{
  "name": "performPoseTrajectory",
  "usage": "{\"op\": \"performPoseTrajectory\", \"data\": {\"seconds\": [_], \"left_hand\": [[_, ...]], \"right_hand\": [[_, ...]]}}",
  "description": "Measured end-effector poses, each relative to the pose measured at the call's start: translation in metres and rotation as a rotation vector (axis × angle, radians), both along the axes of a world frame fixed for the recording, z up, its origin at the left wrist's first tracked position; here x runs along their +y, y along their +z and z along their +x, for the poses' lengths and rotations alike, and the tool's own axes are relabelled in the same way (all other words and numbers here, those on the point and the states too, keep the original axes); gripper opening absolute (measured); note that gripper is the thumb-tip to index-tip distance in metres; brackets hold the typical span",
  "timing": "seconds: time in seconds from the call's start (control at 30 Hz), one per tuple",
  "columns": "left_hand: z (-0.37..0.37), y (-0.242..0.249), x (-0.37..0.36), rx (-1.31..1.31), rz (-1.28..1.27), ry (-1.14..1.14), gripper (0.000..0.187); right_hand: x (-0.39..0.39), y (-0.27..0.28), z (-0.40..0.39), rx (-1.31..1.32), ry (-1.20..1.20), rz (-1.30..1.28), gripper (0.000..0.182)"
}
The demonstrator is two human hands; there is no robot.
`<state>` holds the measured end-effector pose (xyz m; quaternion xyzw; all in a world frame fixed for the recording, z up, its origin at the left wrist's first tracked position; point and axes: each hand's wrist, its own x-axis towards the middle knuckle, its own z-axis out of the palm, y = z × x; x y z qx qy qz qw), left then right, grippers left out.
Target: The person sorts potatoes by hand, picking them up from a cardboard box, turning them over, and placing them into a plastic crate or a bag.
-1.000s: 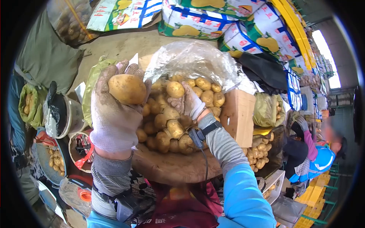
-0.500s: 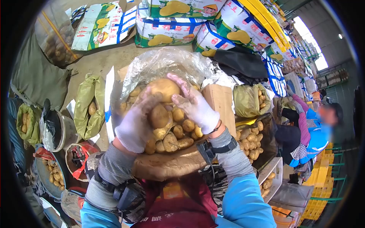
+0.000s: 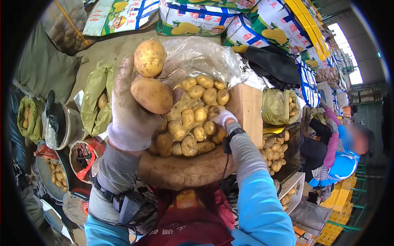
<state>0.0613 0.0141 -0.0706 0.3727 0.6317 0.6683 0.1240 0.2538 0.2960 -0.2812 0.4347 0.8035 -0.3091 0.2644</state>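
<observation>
My left hand (image 3: 135, 119), in a soiled white glove, holds two large potatoes, raised toward the camera. One potato (image 3: 150, 58) rests against the upper fingers, and the other potato (image 3: 152, 95) lies below it in the palm. My right hand (image 3: 224, 117), gloved too, reaches down into the right side of a pile of potatoes (image 3: 188, 119) in an open box lined with clear plastic (image 3: 197, 53). Its fingertips are hidden among the potatoes there, so I cannot tell what they grip. Smaller potatoes fill the box in front of me.
Printed potato cartons (image 3: 197, 20) line the back. An open green bag (image 3: 96, 100) stands left of the box, near a white bucket (image 3: 69, 123). A brown cardboard flap (image 3: 246, 110) and a crate of potatoes (image 3: 273, 153) are on the right. A co-worker (image 3: 336, 151) sits farther right.
My left hand has come up and left, now with two potatoes in it. My right hand has dropped from the upper potato down into the pile's right side. The view has shifted slightly.
</observation>
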Motion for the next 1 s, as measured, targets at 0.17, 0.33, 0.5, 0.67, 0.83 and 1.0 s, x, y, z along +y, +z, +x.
{"op": "performPoseTrajectory", "data": {"seconds": [0.17,0.33,0.5,0.67,0.83,1.0], "left_hand": [[0.012,0.026,0.001,-0.619,0.259,-0.156,0.062],[0.012,-0.005,-0.003,-0.093,-0.004,-0.013,0.082],[0.015,0.011,0.005,-0.423,0.124,-0.105,0.081],[-0.010,0.032,-0.006,-1.201,0.595,-0.143,0.067],[-0.021,0.037,-0.020,-1.297,0.740,-0.021,0.056],[-0.020,0.044,-0.020,-1.401,0.756,-0.027,0.056]], "right_hand": [[0.007,0.046,-0.019,0.717,-0.463,-0.472,0.036],[-0.055,0.203,-0.064,1.252,0.271,-0.089,0.046],[-0.088,0.247,-0.080,1.389,0.343,-0.496,0.058],[-0.016,0.132,-0.088,1.105,-0.299,-0.521,0.049],[-0.030,0.025,-0.118,0.615,-0.154,-0.181,0.052],[-0.026,-0.033,-0.167,0.377,0.043,0.237,0.059]]}}
